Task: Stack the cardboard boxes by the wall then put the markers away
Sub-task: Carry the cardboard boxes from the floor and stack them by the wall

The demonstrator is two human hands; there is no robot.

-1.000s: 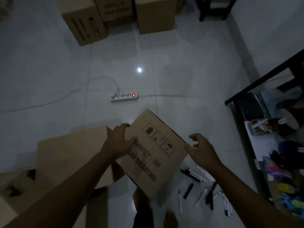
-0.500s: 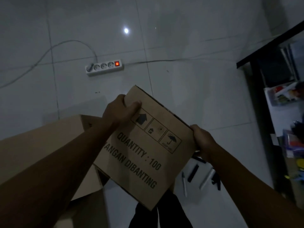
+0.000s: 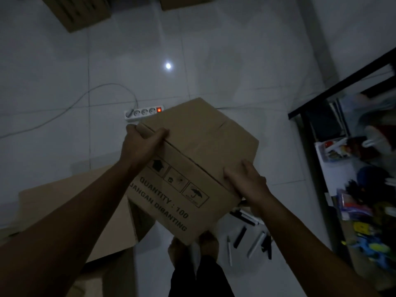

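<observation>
Both hands, left hand [image 3: 144, 144] and right hand [image 3: 246, 182], grip the brown cardboard box [image 3: 192, 168] with closed fingers, so carry it level toward the boxes [image 3: 79, 11] at eleven o'clock.

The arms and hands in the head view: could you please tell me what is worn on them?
Nothing shows on them. Both forearms are bare right down into the bottom corners of the picture, with no sleeve edge in sight. The left hand and right hand have no gloves, and no watch, band or ring can be made out, though the room is dim. There are no markings.
</observation>
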